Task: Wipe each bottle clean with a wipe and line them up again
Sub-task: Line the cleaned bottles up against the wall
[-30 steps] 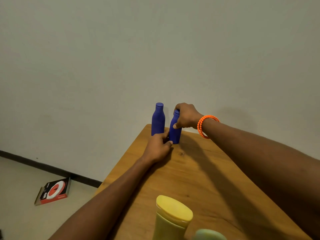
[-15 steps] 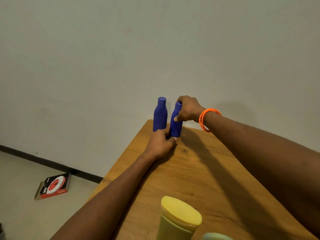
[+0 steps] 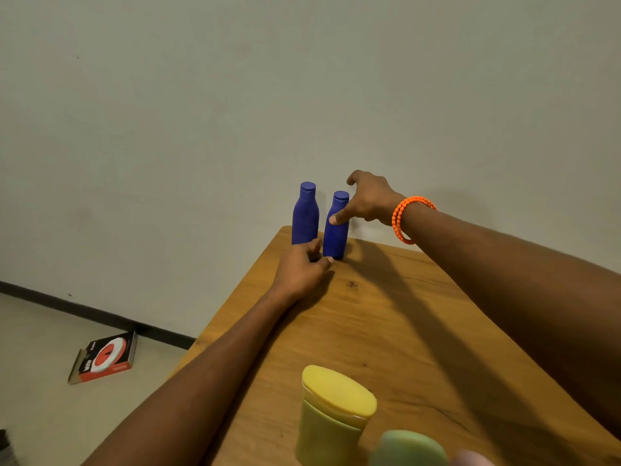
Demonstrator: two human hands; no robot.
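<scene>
Since a moment ago the right hand [image 3: 368,200] has let go of the right blue bottle's [image 3: 335,230] neck and now spreads open, its thumb alone touching the bottle's side. Below it, the left hand [image 3: 302,269] rests on the wooden table [image 3: 386,331], fingers curled at the bases of that bottle and the left blue bottle [image 3: 305,215]; whether it grips either cannot be told. Both stand upright just beyond the left hand's knuckles, and a yellow-capped bottle [image 3: 332,417] stands nearer the person, between the forearms.

I see a wooden table [image 3: 396,331] with a brown grain top standing against a plain pale wall [image 3: 235,95]. Down on the light floor [image 3: 40,348] lies a flat red, black and white box [image 3: 105,360], near the dark skirting strip [image 3: 84,312].
</scene>
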